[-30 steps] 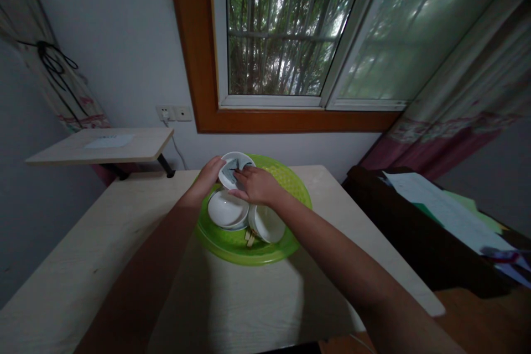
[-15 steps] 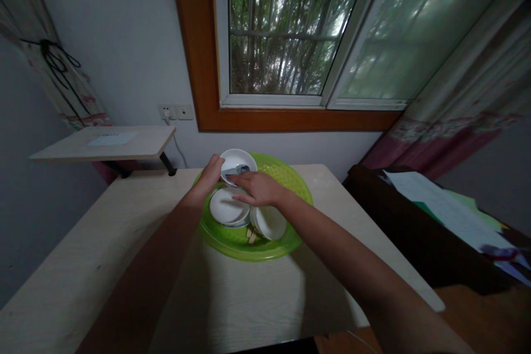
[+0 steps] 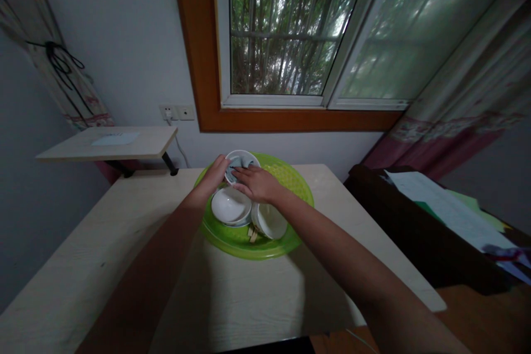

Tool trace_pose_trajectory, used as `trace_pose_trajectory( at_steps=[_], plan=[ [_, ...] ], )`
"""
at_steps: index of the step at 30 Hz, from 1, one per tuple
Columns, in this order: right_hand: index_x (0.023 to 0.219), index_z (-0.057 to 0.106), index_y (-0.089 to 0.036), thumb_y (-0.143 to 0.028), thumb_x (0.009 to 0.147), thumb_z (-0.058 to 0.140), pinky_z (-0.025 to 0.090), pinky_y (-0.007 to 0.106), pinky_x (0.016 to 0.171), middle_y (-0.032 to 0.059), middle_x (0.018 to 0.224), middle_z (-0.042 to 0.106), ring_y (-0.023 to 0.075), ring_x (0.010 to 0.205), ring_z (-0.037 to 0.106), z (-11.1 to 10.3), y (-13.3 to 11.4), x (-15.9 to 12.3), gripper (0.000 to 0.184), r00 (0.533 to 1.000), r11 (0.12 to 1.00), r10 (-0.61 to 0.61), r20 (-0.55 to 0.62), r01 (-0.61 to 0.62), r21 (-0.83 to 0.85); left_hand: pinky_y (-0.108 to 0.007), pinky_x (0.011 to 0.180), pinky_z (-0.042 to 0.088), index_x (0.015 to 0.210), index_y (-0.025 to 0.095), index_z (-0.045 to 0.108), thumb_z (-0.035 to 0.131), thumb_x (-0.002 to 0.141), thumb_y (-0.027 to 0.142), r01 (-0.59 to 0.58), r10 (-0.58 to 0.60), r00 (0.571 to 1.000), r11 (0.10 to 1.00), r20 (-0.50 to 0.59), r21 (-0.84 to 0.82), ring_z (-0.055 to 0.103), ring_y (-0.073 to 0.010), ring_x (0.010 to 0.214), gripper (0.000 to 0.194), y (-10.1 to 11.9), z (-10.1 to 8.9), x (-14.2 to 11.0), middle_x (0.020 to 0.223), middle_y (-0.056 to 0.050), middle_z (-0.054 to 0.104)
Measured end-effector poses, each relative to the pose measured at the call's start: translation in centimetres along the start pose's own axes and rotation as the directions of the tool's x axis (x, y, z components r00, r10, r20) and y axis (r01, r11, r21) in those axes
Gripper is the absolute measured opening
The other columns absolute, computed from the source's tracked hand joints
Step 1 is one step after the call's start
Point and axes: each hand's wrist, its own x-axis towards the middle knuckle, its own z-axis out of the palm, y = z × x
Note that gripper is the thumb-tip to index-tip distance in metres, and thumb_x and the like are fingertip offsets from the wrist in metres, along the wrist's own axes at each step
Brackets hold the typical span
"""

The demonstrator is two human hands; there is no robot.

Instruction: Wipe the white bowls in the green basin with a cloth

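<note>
Bowl (image 3: 240, 152), white, is between the person's two hands, over the far left part of a green basket (image 3: 253, 254). Nearest is the pale bench (image 3: 257, 298) under the basket. Near the basket's front lie short wooden sticks (image 3: 252, 234), between stacked white dishes (image 3: 231, 206) on the left and tilted bowls (image 3: 272, 222) on the right. Beyond, the right hand (image 3: 257, 182) reaches into the bowl onto a grey cloth (image 3: 244, 161); whether its grip is closed cannot be told. The left hand (image 3: 214, 173) has its grip clamped on the bowl's left edge. Farthest is a window (image 3: 286, 27).
</note>
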Motion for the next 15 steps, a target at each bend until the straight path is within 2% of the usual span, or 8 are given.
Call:
trace_pose_trajectory(
  at_steps=[2, 5, 9, 12, 15],
  plan=[
    [0.139, 0.064, -0.012, -0.050, 0.109, 0.035, 0.041, 0.044, 0.113, 0.0166, 0.140, 0.066, 0.0286, 0.126, 0.062, -0.3, 0.1, 0.1, 0.057, 1.000, 1.000, 0.022, -0.016, -0.022, -0.006, -0.027, 0.056, 0.041, 0.091, 0.023, 0.060, 0.053, 0.087, 0.040, -0.011, 0.011, 1.000, 1.000, 0.014, 0.000, 0.055, -0.0178, 0.068, 0.019, -0.1, -0.2, 0.1, 0.079, -0.001, 0.059],
    [0.117, 0.075, -0.013, -0.049, 0.109, 0.035, 0.046, 0.040, 0.102, 0.0148, 0.119, 0.075, 0.0262, 0.111, 0.068, -0.9, 0.3, 0.2, 0.054, 1.000, 1.000, 0.013, -0.015, -0.013, -0.011, -0.028, 0.059, 0.042, 0.092, 0.023, 0.061, 0.052, 0.087, 0.038, -0.045, 0.045, 0.998, 0.999, -0.045, -0.004, 0.056, -0.0181, 0.073, 0.019, -0.5, -0.5, 0.3, 0.083, -0.002, 0.059],
    [0.093, 0.076, -0.014, -0.049, 0.109, 0.034, 0.047, 0.037, 0.088, 0.0127, 0.094, 0.077, 0.0235, 0.090, 0.069, -1.2, 0.3, 0.0, 0.057, 1.000, 1.000, -0.007, 0.011, 0.008, -0.017, -0.028, 0.062, 0.042, 0.089, 0.023, 0.059, 0.050, 0.088, 0.038, -0.030, 0.032, 0.993, 0.999, -0.113, 0.021, 0.055, -0.0188, 0.075, 0.017, -1.0, -0.8, 0.7, 0.081, -0.001, 0.058],
    [0.092, 0.075, -0.014, -0.050, 0.109, 0.035, 0.046, 0.036, 0.085, 0.0125, 0.091, 0.076, 0.0226, 0.086, 0.068, -1.2, 0.4, -0.2, 0.056, 0.998, 0.998, -0.060, 0.016, 0.060, 0.019, -0.029, 0.062, 0.042, 0.086, 0.024, 0.057, 0.049, 0.089, 0.039, -0.028, 0.031, 0.995, 0.999, -0.100, 0.038, 0.055, -0.0195, 0.076, 0.018, -1.1, -0.9, 0.8, 0.081, -0.002, 0.058],
    [0.104, 0.075, -0.015, -0.048, 0.109, 0.037, 0.048, 0.035, 0.087, 0.0130, 0.099, 0.077, 0.0222, 0.092, 0.069, -1.0, 0.6, -0.4, 0.051, 0.993, 0.987, -0.118, 0.009, 0.116, 0.112, -0.031, 0.065, 0.042, 0.084, 0.024, 0.057, 0.051, 0.089, 0.038, -0.043, 0.048, 0.994, 0.997, -0.096, 0.058, 0.055, -0.0203, 0.077, 0.016, -1.0, -0.9, 0.8, 0.082, -0.003, 0.059]
  ],
)
